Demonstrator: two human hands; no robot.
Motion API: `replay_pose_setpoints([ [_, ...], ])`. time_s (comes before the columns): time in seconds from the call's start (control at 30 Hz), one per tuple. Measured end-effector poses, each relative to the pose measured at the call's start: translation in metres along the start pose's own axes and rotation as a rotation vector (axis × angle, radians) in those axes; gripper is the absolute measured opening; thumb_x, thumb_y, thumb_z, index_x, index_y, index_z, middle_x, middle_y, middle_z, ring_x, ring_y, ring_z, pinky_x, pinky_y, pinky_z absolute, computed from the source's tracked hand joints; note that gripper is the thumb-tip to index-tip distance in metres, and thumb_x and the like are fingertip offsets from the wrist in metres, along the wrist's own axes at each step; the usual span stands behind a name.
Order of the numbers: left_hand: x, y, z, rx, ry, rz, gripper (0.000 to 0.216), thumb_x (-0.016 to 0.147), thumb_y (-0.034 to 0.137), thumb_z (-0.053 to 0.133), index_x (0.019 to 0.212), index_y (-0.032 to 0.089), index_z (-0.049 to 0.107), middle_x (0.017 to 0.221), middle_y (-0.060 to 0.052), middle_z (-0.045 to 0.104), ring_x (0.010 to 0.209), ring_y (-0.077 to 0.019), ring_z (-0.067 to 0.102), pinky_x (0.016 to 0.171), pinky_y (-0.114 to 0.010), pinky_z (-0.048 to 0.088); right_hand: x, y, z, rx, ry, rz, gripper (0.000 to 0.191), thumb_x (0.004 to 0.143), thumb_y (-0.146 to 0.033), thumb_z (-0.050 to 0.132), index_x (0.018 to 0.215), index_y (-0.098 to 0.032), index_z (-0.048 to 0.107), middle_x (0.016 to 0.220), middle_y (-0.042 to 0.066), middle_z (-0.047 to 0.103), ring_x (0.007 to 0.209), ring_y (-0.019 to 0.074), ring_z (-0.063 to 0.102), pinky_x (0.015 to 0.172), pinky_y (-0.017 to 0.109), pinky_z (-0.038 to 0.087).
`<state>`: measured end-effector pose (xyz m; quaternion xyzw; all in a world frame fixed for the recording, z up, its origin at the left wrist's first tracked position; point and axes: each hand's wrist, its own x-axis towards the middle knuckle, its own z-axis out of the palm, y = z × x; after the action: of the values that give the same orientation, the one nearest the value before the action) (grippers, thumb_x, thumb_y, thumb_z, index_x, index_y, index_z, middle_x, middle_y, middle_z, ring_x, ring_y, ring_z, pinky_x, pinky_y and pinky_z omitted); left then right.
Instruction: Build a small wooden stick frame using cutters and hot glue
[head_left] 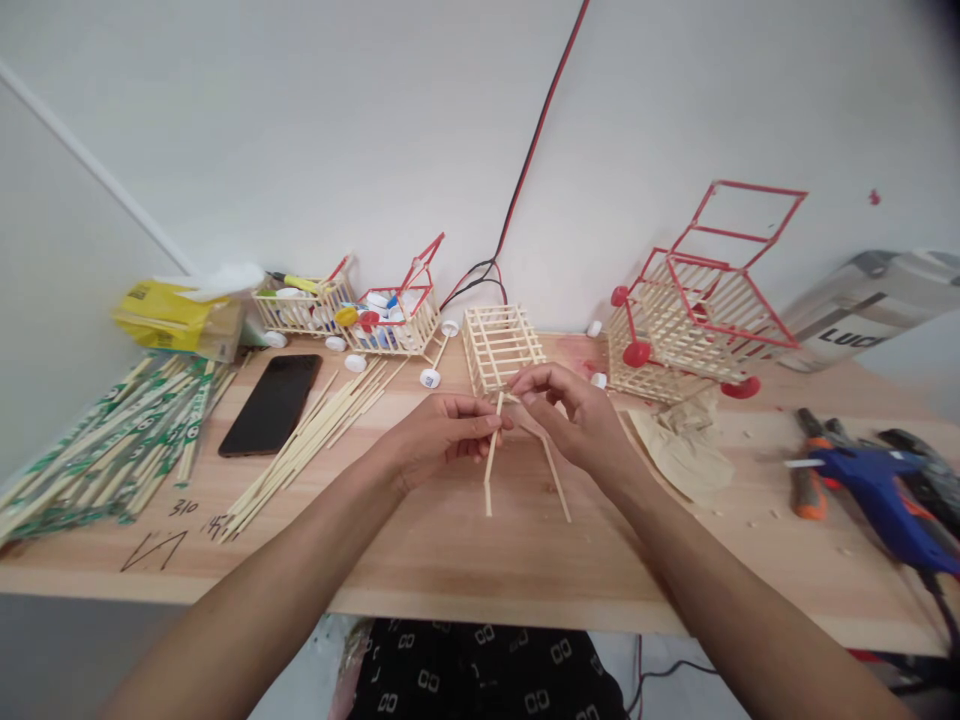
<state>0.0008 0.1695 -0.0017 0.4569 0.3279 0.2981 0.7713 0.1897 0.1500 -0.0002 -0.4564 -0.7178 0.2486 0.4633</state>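
Over the middle of the table, my left hand (450, 432) is closed, pinching one leg of a small frame of thin wooden sticks (490, 470). Its two bent legs point toward me, and a short crosspiece joins them at the far end. My right hand (566, 408) has its fingertips closed at that crosspiece; the fingers partly hide the joint. Just behind both hands sits a slatted stick basket (501, 345), its near corner close to my right fingertips.
Finished stick carts (397, 318) stand along the wall at left, a larger red-trimmed cart (697, 310) at right. Loose sticks (307, 440), a phone (271, 405) and packaged chopsticks (112, 435) lie left. A blue glue gun (877, 490) and crumpled brown paper (686, 455) lie right.
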Motion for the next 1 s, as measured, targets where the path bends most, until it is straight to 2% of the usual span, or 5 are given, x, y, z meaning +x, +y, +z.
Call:
replay_pose_setpoints([
  [0.33,-0.001,0.001,0.0,-0.001,-0.007,-0.006,0.028,0.064,0.028,0.081,0.081,0.008,0.071,0.066,-0.002,0.064,0.053,-0.0052,0.053,0.053,-0.019,0.04,0.0,-0.001,0.0,-0.012,0.008,-0.049,0.008,0.088,-0.024,0.051,0.088,-0.02,0.058,0.1,0.005,0.063,0.093,0.0177,0.058,0.078,0.031,0.042],
  [0.5,0.0,0.0,-0.001,0.003,-0.019,0.003,0.028,0.064,0.028,0.081,0.081,0.008,0.071,0.065,-0.002,0.063,0.053,-0.0054,0.052,0.052,-0.019,0.04,0.002,0.007,0.003,0.015,0.059,0.05,0.01,0.085,-0.029,0.057,0.09,-0.021,0.054,0.089,0.002,0.062,0.077,0.0145,0.058,0.065,0.027,0.043],
  [0.7,0.0,0.001,0.0,0.012,-0.013,0.001,0.029,0.065,0.029,0.081,0.082,0.008,0.071,0.065,-0.002,0.063,0.053,-0.0049,0.052,0.053,-0.019,0.04,0.0,0.011,0.005,0.176,0.025,0.189,0.018,0.085,-0.037,0.057,0.088,-0.021,0.048,0.078,-0.002,0.059,0.059,0.0111,0.058,0.057,0.026,0.044],
  [0.9,-0.001,0.001,-0.001,0.022,0.007,0.01,0.029,0.066,0.028,0.08,0.084,0.007,0.071,0.066,-0.001,0.062,0.054,-0.0048,0.053,0.054,-0.019,0.04,0.001,0.005,0.001,0.14,-0.051,0.257,0.028,0.086,-0.045,0.055,0.077,-0.019,0.051,0.057,-0.004,0.054,0.046,0.0079,0.045,0.047,0.022,0.033],
  [1.0,0.0,0.0,-0.002,0.024,0.003,0.018,0.029,0.067,0.029,0.079,0.085,0.007,0.071,0.066,-0.001,0.062,0.055,-0.0048,0.052,0.055,-0.019,0.04,0.003,0.004,-0.002,0.195,-0.036,0.276,0.032,0.083,-0.048,0.058,0.072,-0.018,0.052,0.056,-0.005,0.049,0.046,0.007,0.039,0.045,0.022,0.029],
])
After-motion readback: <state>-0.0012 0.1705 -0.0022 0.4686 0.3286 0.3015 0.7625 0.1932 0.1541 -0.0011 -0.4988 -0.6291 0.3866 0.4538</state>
